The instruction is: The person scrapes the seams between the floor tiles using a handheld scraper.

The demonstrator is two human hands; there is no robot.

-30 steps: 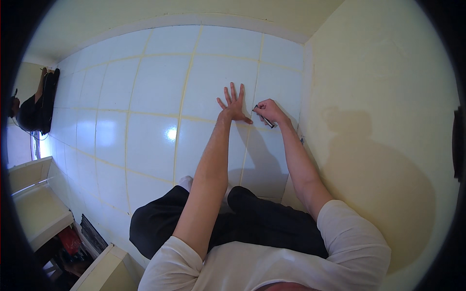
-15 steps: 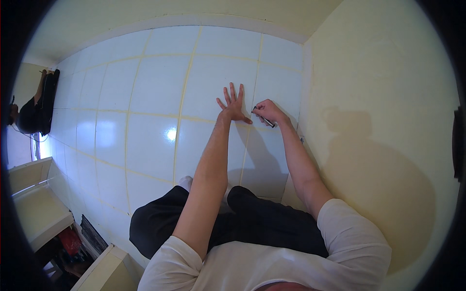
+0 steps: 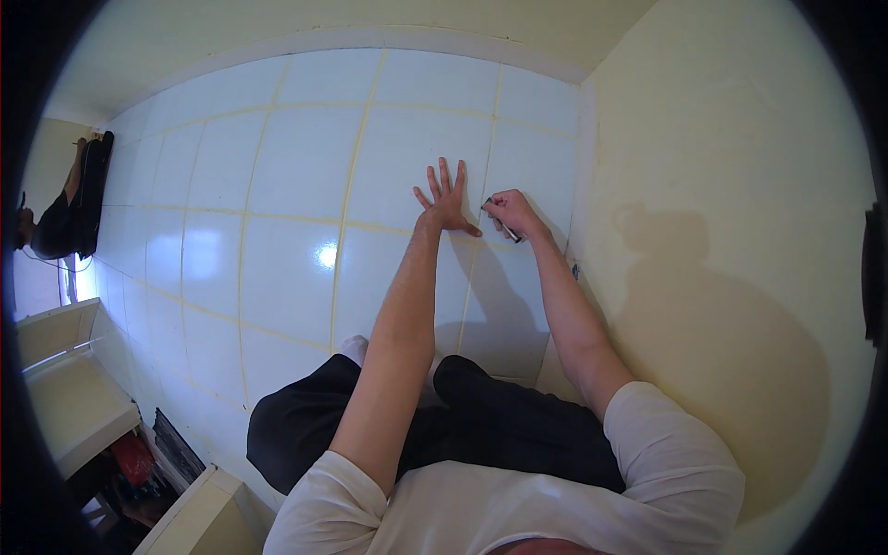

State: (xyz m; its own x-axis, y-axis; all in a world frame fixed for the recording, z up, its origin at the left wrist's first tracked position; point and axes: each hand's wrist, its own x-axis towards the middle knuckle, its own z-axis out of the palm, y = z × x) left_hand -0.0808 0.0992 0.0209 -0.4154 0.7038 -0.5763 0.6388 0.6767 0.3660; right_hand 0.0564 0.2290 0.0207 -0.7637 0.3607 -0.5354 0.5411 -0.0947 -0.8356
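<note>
My left hand lies flat on the white floor tiles, fingers spread and holding nothing. Just to its right, my right hand grips a slim dark pen-like tool. The tool slants down through the fist, and its narrow end sits at the joint between two tiles; the exact tip is too small to make out. Beside the hands, this joint looks paler than the yellowish grout lines elsewhere. My arms' shadow falls across the tiles beneath my right hand.
A cream wall rises close on my right, with a small dark object at its base. Another wall closes off the far side. At far left a person in dark clothes sits by the floor. Cream furniture stands lower left.
My right hand and the pen-like tool have shifted very slightly along the tile joint. My left hand stays in place.
</note>
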